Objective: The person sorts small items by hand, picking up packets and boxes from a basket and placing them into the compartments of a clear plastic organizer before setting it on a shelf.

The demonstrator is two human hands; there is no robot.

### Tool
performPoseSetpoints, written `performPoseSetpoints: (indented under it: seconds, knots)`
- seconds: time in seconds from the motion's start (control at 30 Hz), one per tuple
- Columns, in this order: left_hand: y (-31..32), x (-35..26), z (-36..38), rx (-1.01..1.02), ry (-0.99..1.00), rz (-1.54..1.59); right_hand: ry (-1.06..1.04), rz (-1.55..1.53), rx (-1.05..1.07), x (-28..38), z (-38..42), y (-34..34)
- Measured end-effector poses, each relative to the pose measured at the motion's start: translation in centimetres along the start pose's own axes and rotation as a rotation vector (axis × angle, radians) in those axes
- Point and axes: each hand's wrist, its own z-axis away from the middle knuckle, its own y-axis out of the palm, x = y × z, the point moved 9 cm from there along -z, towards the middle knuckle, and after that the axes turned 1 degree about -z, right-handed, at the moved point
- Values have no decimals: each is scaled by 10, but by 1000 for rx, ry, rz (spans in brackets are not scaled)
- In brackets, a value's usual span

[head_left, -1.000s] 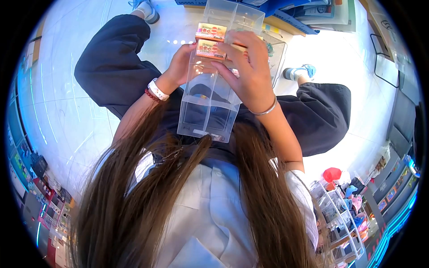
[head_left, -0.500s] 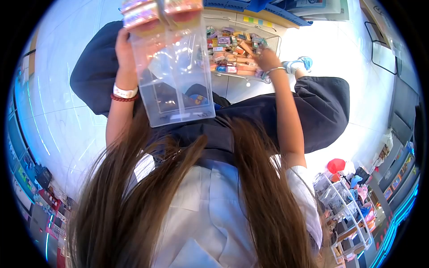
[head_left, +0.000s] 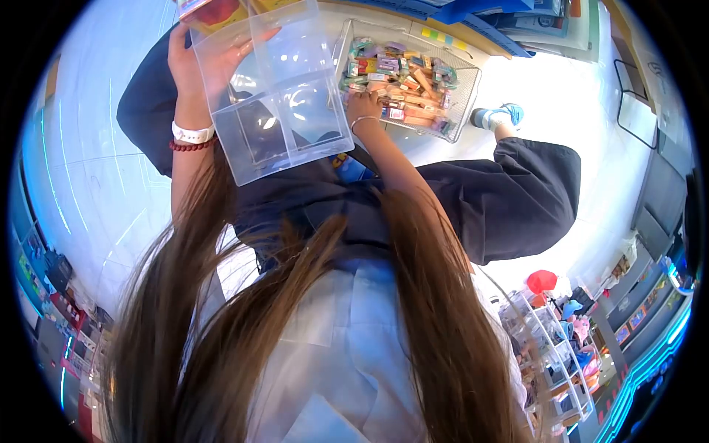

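Since half a second ago, the clear divided box [head_left: 284, 96] has shifted away from the waist and the right hand [head_left: 365, 108] has swept leftward across the wire basket [head_left: 467, 103]. Above the lap [head_left: 310, 196], the box slants lengthwise from upper left to lower right. Left hand [head_left: 193, 66] fingers grip its left side, showing through it. Right fingers dip among small packs [head_left: 417, 81]; whether they hold any, I cannot tell.

You cannot see the boxes [head_left: 216, 15] whole, because the upper edge cuts them with the clear container [head_left: 312, 122], and your right hand's [head_left: 365, 108] fingertips are difficult to separate from small items [head_left: 422, 81] in the wire basket [head_left: 470, 92], their labels too small for reading.
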Motion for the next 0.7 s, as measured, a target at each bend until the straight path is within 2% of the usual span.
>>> performPoseSetpoints:
  seconds: [0.13, 0.2, 0.27, 0.3, 0.37, 0.47, 0.63, 0.7]
  knots:
    - [1, 4, -4, 131, -10, 176, 149, -11, 227, -8, -22, 4]
    - [2, 1, -2, 160, -7, 216, 204, 23, 155, -10, -38, 0]
    - [17, 2, 0, 269, -50, 314, 168, -24, 518, -14, -46, 23]
    - [19, 2, 0, 269, -48, 317, 151, -8, 539, -15, -50, 25]
    - [16, 1, 1, 189, -21, 273, 151, 7, 534, -13, -50, 33]
    - [18, 5, 3, 223, -63, 277, 216, 9, 467, -6, -40, 33]
    - [12, 4, 4, 193, -27, 252, 248, 18, 422, 2, -25, 25]
    - [10, 3, 6, 190, -28, 270, 236, -88, 416, -2, -28, 20]
